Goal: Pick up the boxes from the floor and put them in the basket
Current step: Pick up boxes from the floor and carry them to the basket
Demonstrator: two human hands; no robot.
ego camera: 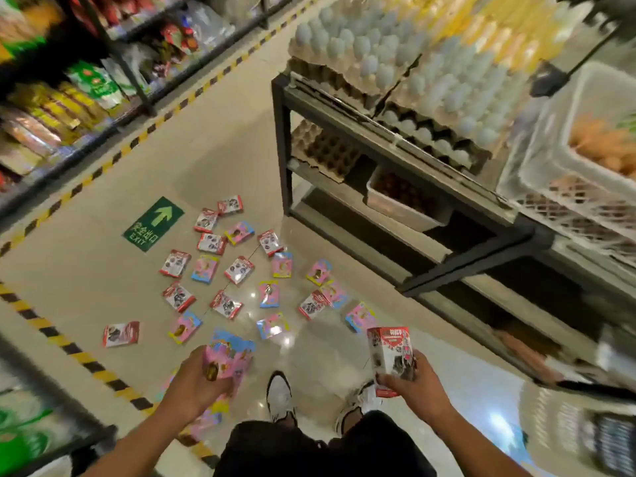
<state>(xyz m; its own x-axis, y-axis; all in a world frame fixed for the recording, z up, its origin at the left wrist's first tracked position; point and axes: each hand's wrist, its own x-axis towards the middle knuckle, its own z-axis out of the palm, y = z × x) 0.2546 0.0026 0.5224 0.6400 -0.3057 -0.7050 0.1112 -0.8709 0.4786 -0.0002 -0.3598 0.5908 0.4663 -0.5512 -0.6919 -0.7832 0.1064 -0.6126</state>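
Several small boxes lie scattered on the tiled floor [103, 270], some red and white [121, 333], some pink and blue [205, 268]. My left hand [196, 387] grips a pink and blue box [229, 354] at waist height. In my right hand [413, 383] is a red and white box [390, 356], held upright. Both hands hover above the near edge of the spread. More pink boxes [206, 421] lie partly hidden under my left forearm. A basket [557, 418] shows blurred at the lower right edge.
A black metal rack [285, 142] with egg trays [378, 49] stands to the right of the boxes. Stocked shelves [62, 108] line the left. Yellow and black tape [79, 356] and a green exit sign [153, 223] mark the floor. My shoes [280, 395] stand near the boxes.
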